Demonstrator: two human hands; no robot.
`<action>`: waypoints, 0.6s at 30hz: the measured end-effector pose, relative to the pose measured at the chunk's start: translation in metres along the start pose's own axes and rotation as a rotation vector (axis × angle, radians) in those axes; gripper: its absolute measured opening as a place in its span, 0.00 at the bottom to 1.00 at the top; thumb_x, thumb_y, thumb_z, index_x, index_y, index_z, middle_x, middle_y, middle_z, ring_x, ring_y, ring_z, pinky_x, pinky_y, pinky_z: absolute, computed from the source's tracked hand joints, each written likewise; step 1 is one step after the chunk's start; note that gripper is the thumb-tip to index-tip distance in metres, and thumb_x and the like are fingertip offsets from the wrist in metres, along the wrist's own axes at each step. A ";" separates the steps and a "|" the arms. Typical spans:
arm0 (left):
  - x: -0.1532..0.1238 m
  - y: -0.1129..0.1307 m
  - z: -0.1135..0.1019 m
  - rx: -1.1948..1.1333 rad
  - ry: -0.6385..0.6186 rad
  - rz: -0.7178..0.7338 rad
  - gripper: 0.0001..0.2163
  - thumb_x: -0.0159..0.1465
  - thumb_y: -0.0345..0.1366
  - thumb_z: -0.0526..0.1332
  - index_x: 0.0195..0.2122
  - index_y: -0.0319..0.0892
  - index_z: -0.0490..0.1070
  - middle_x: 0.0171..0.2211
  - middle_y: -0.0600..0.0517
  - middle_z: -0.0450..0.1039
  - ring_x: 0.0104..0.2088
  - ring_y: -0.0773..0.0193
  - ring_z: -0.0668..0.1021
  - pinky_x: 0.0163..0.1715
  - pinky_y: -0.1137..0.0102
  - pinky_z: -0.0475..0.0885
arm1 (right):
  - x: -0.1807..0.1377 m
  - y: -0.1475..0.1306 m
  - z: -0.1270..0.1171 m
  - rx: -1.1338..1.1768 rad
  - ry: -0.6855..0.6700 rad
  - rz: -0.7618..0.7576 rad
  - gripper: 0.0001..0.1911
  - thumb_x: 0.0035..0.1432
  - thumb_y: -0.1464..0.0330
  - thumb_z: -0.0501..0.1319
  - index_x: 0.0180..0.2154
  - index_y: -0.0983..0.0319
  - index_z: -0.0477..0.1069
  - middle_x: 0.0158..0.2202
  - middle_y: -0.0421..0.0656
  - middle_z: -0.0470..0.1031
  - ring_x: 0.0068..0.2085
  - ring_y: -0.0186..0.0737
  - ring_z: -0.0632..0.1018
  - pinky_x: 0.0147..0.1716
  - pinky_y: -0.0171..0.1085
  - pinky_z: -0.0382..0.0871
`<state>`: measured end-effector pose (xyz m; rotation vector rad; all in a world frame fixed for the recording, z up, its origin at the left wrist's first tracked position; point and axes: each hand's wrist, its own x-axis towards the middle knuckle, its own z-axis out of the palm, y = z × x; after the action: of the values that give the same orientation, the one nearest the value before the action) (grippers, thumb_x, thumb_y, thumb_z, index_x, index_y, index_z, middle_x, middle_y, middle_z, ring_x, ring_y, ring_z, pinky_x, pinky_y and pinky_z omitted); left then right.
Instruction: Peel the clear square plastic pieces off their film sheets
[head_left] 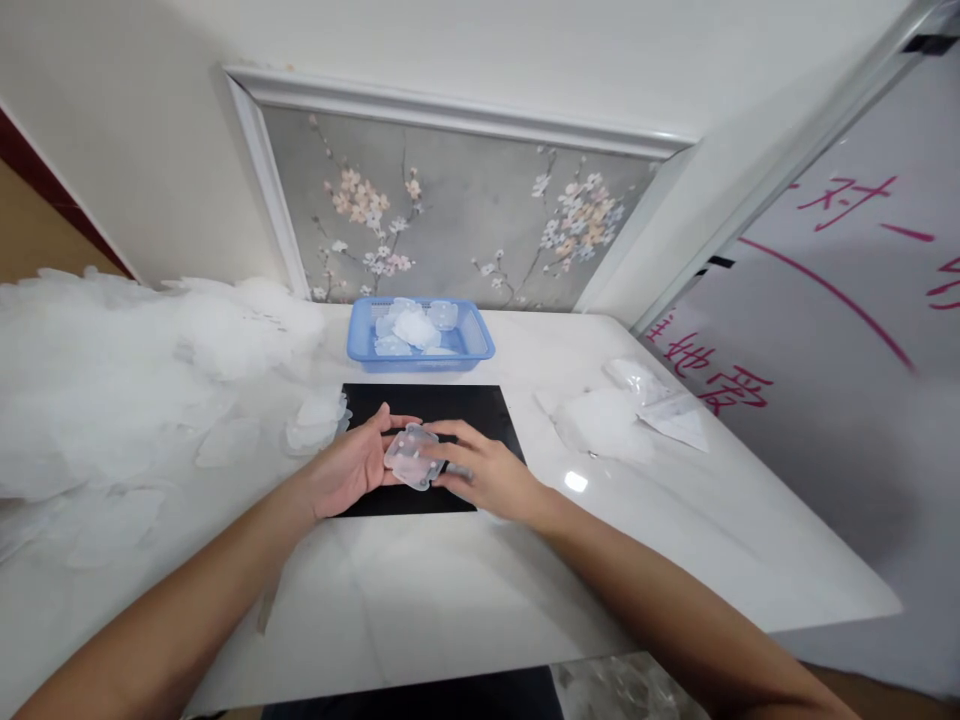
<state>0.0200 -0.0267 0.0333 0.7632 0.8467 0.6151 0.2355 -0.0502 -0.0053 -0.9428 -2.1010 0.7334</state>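
Above a black mat (420,400), a translucent plastic piece with a wavy edge (412,456) is held between both hands. My left hand (361,462) supports it from the left, palm turned up and fingers behind it. From the right, my right hand (484,470) grips it, with fingertips over its face and the thumb at its lower edge. Some small spots show on the piece; whether it is one layer or several I cannot tell. A small stack of similar translucent pieces (316,420) lies at the mat's left edge.
Behind the mat stands a blue plastic basket (360,346) with several translucent pieces inside. A large heap of such pieces (97,390) covers the table's left side. To the right lie a whitish pile (604,425) and a clear plastic bag (671,408) on the white table (420,600).
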 end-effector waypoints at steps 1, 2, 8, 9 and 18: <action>0.000 -0.001 0.000 0.010 -0.005 0.006 0.21 0.68 0.52 0.49 0.49 0.40 0.67 0.42 0.45 0.76 0.45 0.55 0.79 0.51 0.55 0.71 | 0.001 -0.001 0.002 0.071 0.025 0.044 0.10 0.59 0.66 0.59 0.42 0.56 0.74 0.49 0.46 0.73 0.44 0.41 0.76 0.38 0.38 0.70; -0.001 -0.002 0.001 0.048 -0.011 0.017 0.21 0.67 0.52 0.50 0.50 0.40 0.66 0.44 0.44 0.75 0.47 0.55 0.78 0.52 0.55 0.70 | 0.002 -0.002 0.002 0.170 0.064 0.123 0.08 0.60 0.65 0.58 0.39 0.57 0.74 0.43 0.45 0.76 0.40 0.40 0.76 0.37 0.38 0.69; 0.003 -0.013 0.000 0.571 -0.005 0.257 0.16 0.60 0.45 0.63 0.46 0.45 0.71 0.52 0.48 0.73 0.54 0.56 0.73 0.58 0.58 0.63 | 0.006 0.007 -0.007 0.761 0.164 0.649 0.19 0.46 0.54 0.69 0.30 0.61 0.71 0.20 0.35 0.67 0.20 0.30 0.64 0.21 0.32 0.57; 0.005 -0.015 -0.001 0.577 -0.009 0.272 0.16 0.59 0.44 0.65 0.47 0.45 0.70 0.49 0.48 0.74 0.51 0.57 0.75 0.57 0.57 0.65 | 0.006 0.008 -0.008 0.778 0.161 0.672 0.20 0.44 0.53 0.70 0.30 0.61 0.71 0.20 0.35 0.67 0.20 0.29 0.64 0.21 0.32 0.57; 0.017 -0.025 -0.003 0.469 0.123 0.198 0.18 0.55 0.38 0.66 0.46 0.41 0.67 0.36 0.50 0.78 0.37 0.61 0.80 0.47 0.59 0.73 | 0.005 0.013 -0.009 0.750 0.051 0.691 0.21 0.44 0.53 0.70 0.35 0.61 0.74 0.24 0.37 0.73 0.23 0.32 0.71 0.25 0.34 0.64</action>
<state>0.0306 -0.0273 0.0050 1.2553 1.0528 0.6511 0.2451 -0.0369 -0.0068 -1.1993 -1.2284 1.6646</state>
